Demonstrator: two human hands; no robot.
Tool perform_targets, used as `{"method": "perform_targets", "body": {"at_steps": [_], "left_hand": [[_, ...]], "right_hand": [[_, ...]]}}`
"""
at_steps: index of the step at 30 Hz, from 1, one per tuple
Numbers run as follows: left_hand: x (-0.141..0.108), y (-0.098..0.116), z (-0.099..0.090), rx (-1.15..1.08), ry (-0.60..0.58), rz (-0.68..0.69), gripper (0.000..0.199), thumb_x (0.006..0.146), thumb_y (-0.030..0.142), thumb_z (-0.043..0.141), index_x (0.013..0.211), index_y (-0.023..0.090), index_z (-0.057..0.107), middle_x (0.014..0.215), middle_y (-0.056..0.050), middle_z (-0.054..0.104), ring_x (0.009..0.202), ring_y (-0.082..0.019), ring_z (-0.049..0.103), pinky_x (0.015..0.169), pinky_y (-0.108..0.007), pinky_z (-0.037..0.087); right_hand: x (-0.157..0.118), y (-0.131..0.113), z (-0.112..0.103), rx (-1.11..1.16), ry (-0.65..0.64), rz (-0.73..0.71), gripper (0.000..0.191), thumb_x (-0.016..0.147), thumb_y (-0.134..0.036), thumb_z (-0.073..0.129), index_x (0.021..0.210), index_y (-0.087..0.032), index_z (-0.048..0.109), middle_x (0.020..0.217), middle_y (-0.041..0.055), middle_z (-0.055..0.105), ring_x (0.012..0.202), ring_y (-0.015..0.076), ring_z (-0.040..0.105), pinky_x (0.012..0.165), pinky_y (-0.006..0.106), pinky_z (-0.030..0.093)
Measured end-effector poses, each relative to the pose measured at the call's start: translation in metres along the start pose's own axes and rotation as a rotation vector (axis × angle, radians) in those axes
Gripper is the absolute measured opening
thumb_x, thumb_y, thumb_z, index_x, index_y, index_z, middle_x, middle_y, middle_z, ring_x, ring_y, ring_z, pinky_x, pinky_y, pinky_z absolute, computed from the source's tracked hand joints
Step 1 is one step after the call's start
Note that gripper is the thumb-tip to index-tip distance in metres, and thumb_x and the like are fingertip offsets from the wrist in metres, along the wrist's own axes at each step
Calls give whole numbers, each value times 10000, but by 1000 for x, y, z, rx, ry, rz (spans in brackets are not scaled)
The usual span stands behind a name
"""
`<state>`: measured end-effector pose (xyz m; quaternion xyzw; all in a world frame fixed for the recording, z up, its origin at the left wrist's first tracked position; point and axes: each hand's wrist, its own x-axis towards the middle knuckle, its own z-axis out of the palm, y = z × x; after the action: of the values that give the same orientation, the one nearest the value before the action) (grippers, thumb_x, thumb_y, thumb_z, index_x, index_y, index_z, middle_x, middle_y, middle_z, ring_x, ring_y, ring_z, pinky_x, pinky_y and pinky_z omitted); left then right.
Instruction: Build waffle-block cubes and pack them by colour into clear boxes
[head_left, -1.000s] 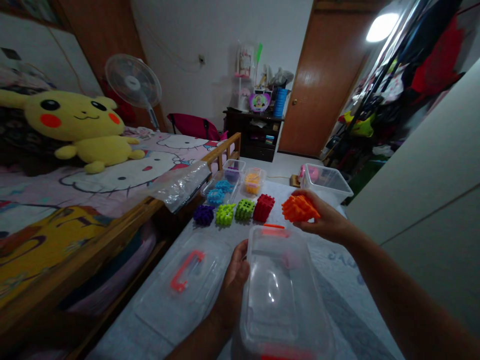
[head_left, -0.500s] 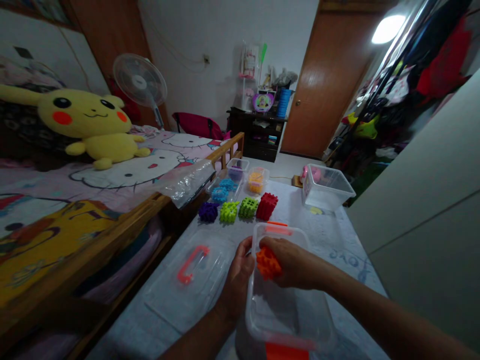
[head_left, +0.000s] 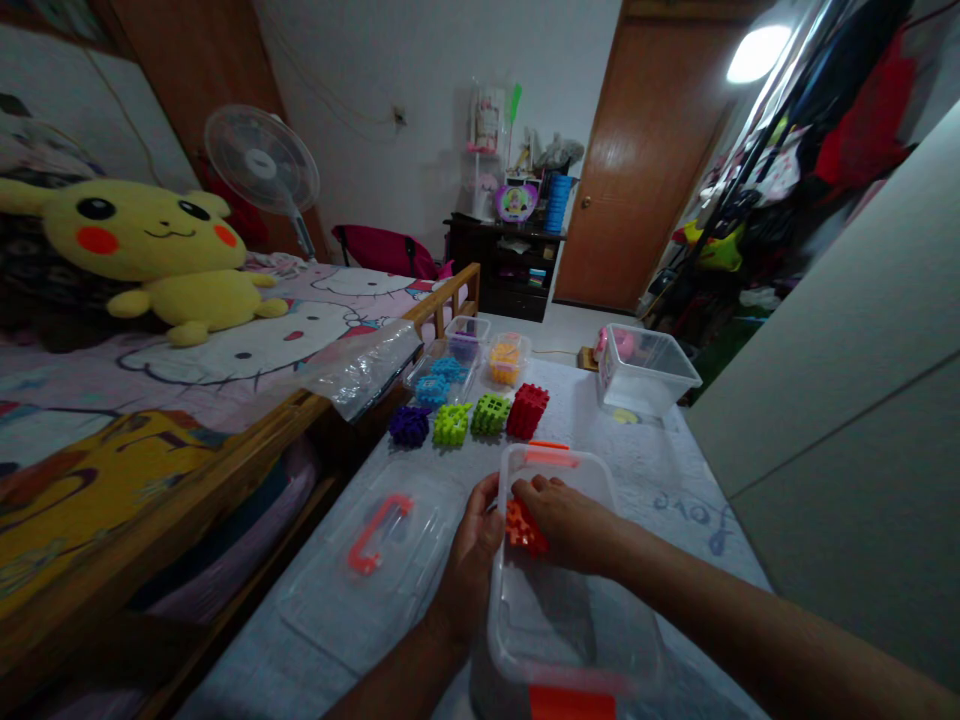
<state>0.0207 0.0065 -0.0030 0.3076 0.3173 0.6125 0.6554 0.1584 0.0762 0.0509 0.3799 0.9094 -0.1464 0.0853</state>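
My right hand (head_left: pixel 559 520) reaches into a clear plastic box (head_left: pixel 555 640) with orange-red latches. Its fingers are closed on a cluster of orange interlocking blocks (head_left: pixel 525 528), partly hidden by the hand, low in the far left part of the box. Against the left wall of that box, my left hand (head_left: pixel 474 550) grips the rim. To the left lies a clear lid (head_left: pixel 330 590) with a red handle (head_left: pixel 375 535). Beyond the box stand a purple block cluster (head_left: pixel 409 426), two green ones (head_left: pixel 451 425) (head_left: pixel 491 414) and a red stack (head_left: pixel 529 411).
Smaller clear containers hold blue blocks (head_left: pixel 442 375), yellow-orange blocks (head_left: pixel 505 362) and purple ones. Another clear bin (head_left: pixel 652 372) stands at the table's far right. A wooden bed rail (head_left: pixel 300 412) runs along the left; a white cabinet (head_left: pixel 862 430) borders the right.
My right hand has lowered the orange blocks deeper into the box. My left hand stays at the box's left side. The whole view has shifted slightly.
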Motion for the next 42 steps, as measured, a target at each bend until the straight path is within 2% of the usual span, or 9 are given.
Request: {"method": "perform_targets", "body": {"at_steps": [5,8,11,14,16,22,32,37,42], "left_hand": [[-1,5,4,3,-1,-1,522,862,482,593,1310,234,492,1359,-118,547,1243,-314,524,1056,-454,394],[0,5,4,9,-9,6,515,865,486,586,1304,232,494,1362,-114,545,1255,-309,515,1068,-443,382],[1,4,2,35,-5,11,514,874,491,572,1314,239,485,1376,-106,536,1287,-299,486,1092,-433,356],[1,2,0,68,15,21,526,871,483,582,1324,233,486,1381,-105,534,1306,-295,467,1119,-432,319],[1,1,-1,68,27,27,534,860,489,594,1317,230,500,1379,-108,536,1294,-304,477,1119,-442,317],[0,2,-2,44,25,-2,557,836,499,618,1312,231,514,1348,-112,565,1265,-319,504,1097,-458,343],[0,4,0,90,41,16,558,844,500,604,1315,219,500,1386,-111,525,1306,-325,458,1116,-463,313],[0,4,-1,105,68,23,585,825,517,627,1311,216,503,1411,-112,503,1327,-328,432,1106,-457,324],[-1,5,4,89,26,46,527,877,520,551,1307,220,491,1377,-116,527,1252,-318,504,1055,-456,377]], "right_hand": [[-8,-3,-12,9,-87,5,660,653,-376,763,1215,-131,518,1141,178,610,1029,323,611,877,430,468],[-8,-8,-17,39,-83,-8,758,566,-433,804,1212,-148,529,1139,169,606,1045,334,596,894,448,465],[-5,-15,-18,20,-21,-7,623,644,-454,745,1144,-121,580,1093,177,622,1012,334,603,885,453,478],[-1,-19,-16,-25,44,-6,353,775,-316,615,1055,-101,626,1046,179,635,974,301,619,874,417,490],[0,-17,-14,-36,59,6,306,791,-246,577,1057,-102,626,1069,182,630,978,283,625,867,394,493],[-2,-7,-8,-87,3,31,373,776,-182,580,1139,-98,597,1087,194,630,887,285,663,762,393,524],[2,-4,0,-194,21,36,338,793,-156,568,1128,-118,601,1105,197,635,921,295,671,783,384,527],[-8,-5,-15,-128,53,22,429,717,-217,669,1128,-118,596,1059,172,649,919,296,655,788,379,516],[-34,-4,-40,-14,118,38,510,706,-252,715,1183,-140,573,1159,155,599,1023,284,594,865,374,479]]}}
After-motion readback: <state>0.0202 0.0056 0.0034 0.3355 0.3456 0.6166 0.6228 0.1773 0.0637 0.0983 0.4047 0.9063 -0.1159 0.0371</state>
